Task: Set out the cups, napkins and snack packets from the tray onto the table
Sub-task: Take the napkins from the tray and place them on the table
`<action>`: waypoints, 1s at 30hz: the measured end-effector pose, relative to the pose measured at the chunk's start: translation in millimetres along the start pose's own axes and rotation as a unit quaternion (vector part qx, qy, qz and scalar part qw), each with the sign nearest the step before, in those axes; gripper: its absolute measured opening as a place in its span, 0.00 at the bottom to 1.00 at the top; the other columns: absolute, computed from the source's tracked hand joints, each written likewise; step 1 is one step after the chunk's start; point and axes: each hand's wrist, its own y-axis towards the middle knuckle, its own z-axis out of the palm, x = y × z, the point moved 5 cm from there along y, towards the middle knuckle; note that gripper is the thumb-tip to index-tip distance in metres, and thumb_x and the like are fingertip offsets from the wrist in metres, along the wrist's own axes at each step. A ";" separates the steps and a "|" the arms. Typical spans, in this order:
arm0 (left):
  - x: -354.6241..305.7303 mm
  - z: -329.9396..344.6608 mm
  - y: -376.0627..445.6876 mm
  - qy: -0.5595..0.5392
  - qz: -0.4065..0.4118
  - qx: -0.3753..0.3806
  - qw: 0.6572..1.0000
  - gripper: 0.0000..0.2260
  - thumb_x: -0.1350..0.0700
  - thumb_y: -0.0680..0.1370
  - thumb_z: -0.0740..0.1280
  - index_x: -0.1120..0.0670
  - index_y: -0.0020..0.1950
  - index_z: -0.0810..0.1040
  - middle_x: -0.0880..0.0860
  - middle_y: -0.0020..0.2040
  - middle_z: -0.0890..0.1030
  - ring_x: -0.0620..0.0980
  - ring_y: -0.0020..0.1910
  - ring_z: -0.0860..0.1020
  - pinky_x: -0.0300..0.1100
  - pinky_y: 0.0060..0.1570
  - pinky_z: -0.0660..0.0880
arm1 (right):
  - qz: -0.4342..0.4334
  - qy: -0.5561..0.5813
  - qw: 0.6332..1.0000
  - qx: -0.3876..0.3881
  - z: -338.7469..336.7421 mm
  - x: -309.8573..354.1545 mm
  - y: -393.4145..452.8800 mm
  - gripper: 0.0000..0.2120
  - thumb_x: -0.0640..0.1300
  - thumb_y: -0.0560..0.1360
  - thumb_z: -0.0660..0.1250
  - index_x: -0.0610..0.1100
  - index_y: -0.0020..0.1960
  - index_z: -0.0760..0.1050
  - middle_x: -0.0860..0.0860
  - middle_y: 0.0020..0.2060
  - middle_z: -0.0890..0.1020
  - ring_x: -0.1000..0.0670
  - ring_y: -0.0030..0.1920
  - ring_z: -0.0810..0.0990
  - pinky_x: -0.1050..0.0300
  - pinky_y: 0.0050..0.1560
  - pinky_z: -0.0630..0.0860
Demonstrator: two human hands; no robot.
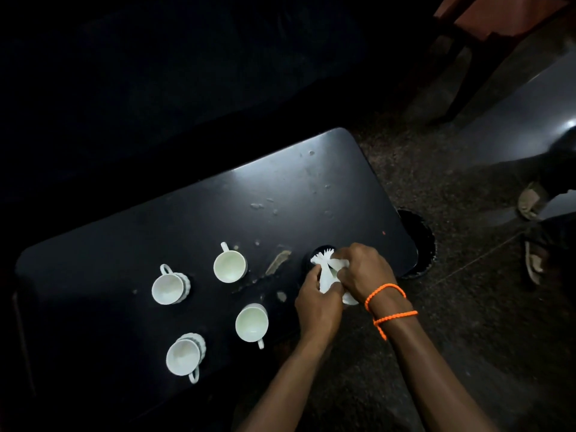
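On the dark, glossy, round-cornered table [218, 194], four white ceramic cups with loop handles stand upright and empty in a loose two-by-two group on its left half. Farthest left is a ribbed white cup [170, 286] with its handle pointing up-left; below and slightly to its right, near the table's near edge, a second ribbed white cup [184, 354] has its handle pointing down-right. Further right, a smooth white cup [230, 265] stands with its handle at the top, and below it another smooth white cup [252, 322] has its handle pointing down. The cups are apart from one another, none touching. Between the cups and the hands the tabletop shows pale smears and crumbs. To the right, the left hand [318, 299] is closed in a pinch on the lower part of a white fan-folded paper napkin [325, 269], and the right hand [364, 272], curled and also gripping the napkin from its right side, meets it there; the napkin's pleated top spreads over a small round dark holder [322, 249] on the table. A sliver of something white shows under the right wrist; what it is cannot be told. That wrist wears an orange cord bracelet [386, 302]. Beyond the table's right edge lies a round black tray [419, 241] on the speckled floor, partly hidden by the table.
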 end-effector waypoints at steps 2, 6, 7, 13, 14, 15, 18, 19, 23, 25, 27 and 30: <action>2.3 0.0 3.0 -0.033 -0.039 0.010 0.999 0.15 0.58 0.73 0.68 0.41 0.55 0.84 0.50 0.54 0.87 0.55 0.56 0.85 0.60 0.61 0.81 | 0.013 -0.015 1.000 0.008 3.6 3.1 5.5 0.13 0.41 0.73 0.67 0.48 0.56 0.84 0.44 0.53 0.83 0.39 0.54 0.82 0.54 0.49 0.76; 4.6 -2.6 13.0 -0.070 -0.072 0.022 0.995 0.13 0.58 0.74 0.68 0.47 0.55 0.85 0.53 0.52 0.88 0.55 0.55 0.86 0.57 0.58 0.84 | 0.028 -0.022 0.999 0.015 6.5 8.5 14.4 0.19 0.40 0.73 0.68 0.46 0.63 0.80 0.42 0.60 0.82 0.39 0.60 0.80 0.51 0.58 0.78; 5.3 -3.6 15.4 -0.089 -0.079 0.020 0.993 0.13 0.59 0.75 0.68 0.48 0.57 0.85 0.53 0.53 0.88 0.55 0.54 0.86 0.55 0.56 0.85 | 0.026 -0.018 0.999 0.006 5.7 9.4 14.9 0.20 0.40 0.72 0.69 0.44 0.64 0.79 0.42 0.60 0.81 0.38 0.60 0.80 0.50 0.58 0.77; 11.6 -21.1 14.7 -0.090 -0.078 -0.080 0.990 0.19 0.61 0.75 0.72 0.51 0.64 0.76 0.50 0.45 0.85 0.49 0.41 0.86 0.51 0.54 0.85 | 0.027 0.032 0.996 -0.077 -1.9 -3.1 5.3 0.20 0.41 0.67 0.75 0.41 0.59 0.79 0.41 0.53 0.83 0.38 0.53 0.81 0.51 0.52 0.77; 13.5 -22.9 14.4 -0.087 -0.077 -0.090 0.989 0.19 0.61 0.75 0.72 0.52 0.65 0.76 0.50 0.44 0.85 0.49 0.39 0.86 0.51 0.55 0.85 | 0.027 0.041 0.995 -0.088 -1.2 -5.6 3.6 0.18 0.40 0.67 0.75 0.41 0.56 0.80 0.41 0.50 0.84 0.38 0.52 0.82 0.51 0.51 0.78; 15.2 -23.4 14.4 -0.098 -0.079 -0.092 0.988 0.19 0.62 0.75 0.71 0.53 0.66 0.77 0.50 0.45 0.85 0.48 0.39 0.86 0.50 0.54 0.85 | 0.028 0.051 0.994 -0.097 0.3 -7.5 2.3 0.16 0.38 0.67 0.74 0.41 0.54 0.81 0.42 0.49 0.85 0.38 0.50 0.83 0.51 0.50 0.79; 16.1 -22.5 16.4 -0.128 -0.087 -0.084 0.984 0.19 0.65 0.75 0.70 0.55 0.66 0.79 0.51 0.48 0.86 0.43 0.39 0.85 0.43 0.49 0.85 | 0.024 0.087 0.990 -0.107 9.0 -10.7 2.8 0.12 0.37 0.68 0.74 0.41 0.51 0.82 0.43 0.45 0.86 0.40 0.47 0.84 0.52 0.49 0.79; 15.4 -22.3 18.1 -0.126 -0.081 -0.083 0.985 0.19 0.65 0.75 0.70 0.54 0.66 0.79 0.51 0.48 0.86 0.41 0.37 0.85 0.43 0.49 0.85 | 0.021 0.103 0.988 -0.110 11.5 -11.2 3.8 0.11 0.38 0.68 0.75 0.41 0.51 0.82 0.43 0.44 0.86 0.41 0.45 0.84 0.53 0.48 0.79; 13.8 -28.9 21.2 -0.092 -0.057 -0.087 0.990 0.17 0.56 0.75 0.70 0.50 0.64 0.81 0.47 0.48 0.86 0.45 0.47 0.85 0.53 0.59 0.83 | 0.047 0.191 0.965 -0.176 9.2 -20.7 2.3 0.13 0.55 0.70 0.76 0.47 0.48 0.83 0.51 0.37 0.85 0.52 0.38 0.82 0.66 0.40 0.74; 13.8 -34.1 24.9 -0.080 -0.060 -0.082 0.992 0.17 0.47 0.72 0.67 0.48 0.60 0.81 0.48 0.53 0.86 0.50 0.56 0.83 0.57 0.65 0.79 | 0.083 0.222 0.956 -0.172 10.9 -30.6 2.3 0.20 0.64 0.72 0.70 0.48 0.50 0.83 0.54 0.40 0.85 0.54 0.42 0.83 0.67 0.42 0.72; 13.2 -34.2 30.8 -0.086 -0.071 -0.054 0.992 0.16 0.43 0.75 0.64 0.47 0.58 0.82 0.50 0.60 0.84 0.53 0.62 0.81 0.58 0.69 0.76 | 0.092 0.245 0.960 -0.098 21.4 -33.5 5.8 0.24 0.67 0.76 0.64 0.49 0.55 0.82 0.52 0.48 0.85 0.51 0.50 0.82 0.58 0.53 0.75; 12.3 -29.3 38.0 -0.069 -0.085 -0.007 0.994 0.22 0.40 0.83 0.60 0.50 0.68 0.81 0.52 0.69 0.81 0.53 0.70 0.77 0.58 0.75 0.69 | 0.074 0.301 0.950 -0.022 35.5 -26.0 8.1 0.28 0.67 0.80 0.56 0.45 0.53 0.82 0.49 0.49 0.84 0.48 0.51 0.81 0.49 0.56 0.76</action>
